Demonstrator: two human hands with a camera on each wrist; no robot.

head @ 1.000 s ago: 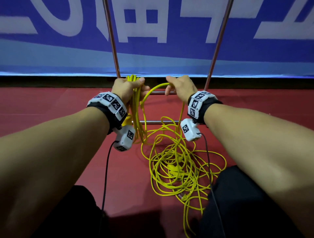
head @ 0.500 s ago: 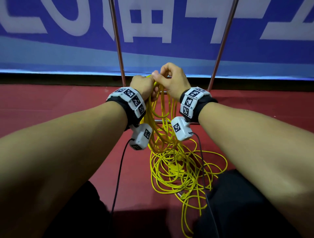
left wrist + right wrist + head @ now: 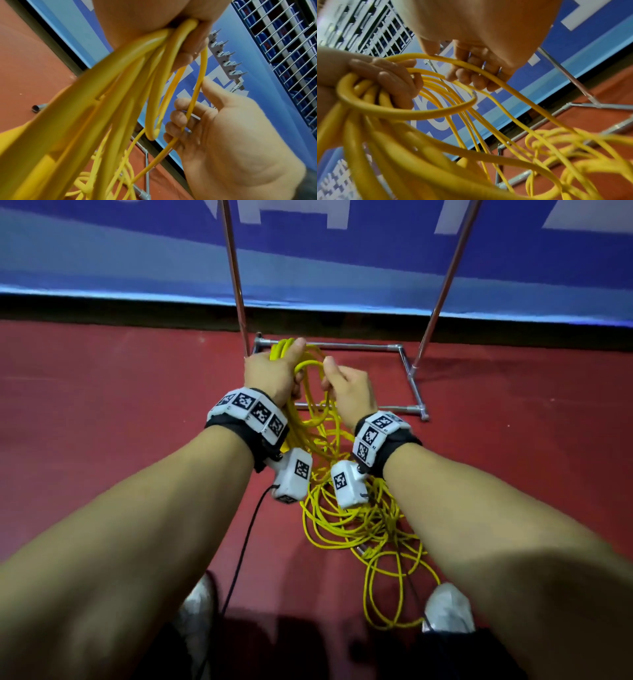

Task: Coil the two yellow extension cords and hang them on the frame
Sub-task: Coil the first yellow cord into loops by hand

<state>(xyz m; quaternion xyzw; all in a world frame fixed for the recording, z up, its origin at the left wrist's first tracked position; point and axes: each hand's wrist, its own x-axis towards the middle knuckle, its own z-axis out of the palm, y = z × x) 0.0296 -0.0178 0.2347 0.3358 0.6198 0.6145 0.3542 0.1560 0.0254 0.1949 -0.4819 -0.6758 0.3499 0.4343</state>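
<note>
While the loose yellow cord (image 3: 356, 529) lies tangled on the red floor (image 3: 102, 412) at the lower centre of the head view, the left hand (image 3: 270, 376) sits left of centre, its fingers curled tight round a bundle of coiled loops (image 3: 284, 354) that hang from its fist. In the left wrist view those loops (image 3: 130, 56) run out from under the closed fingers. Just right of it, the right hand (image 3: 349, 386) pinches a single strand (image 3: 308, 366) between thumb and curled fingers, the strand arching across to the left hand. The metal frame (image 3: 411, 381) stands behind both hands, its base rails on the floor and its uprights rising toward the blue banner (image 3: 137, 251) across the top.
</note>
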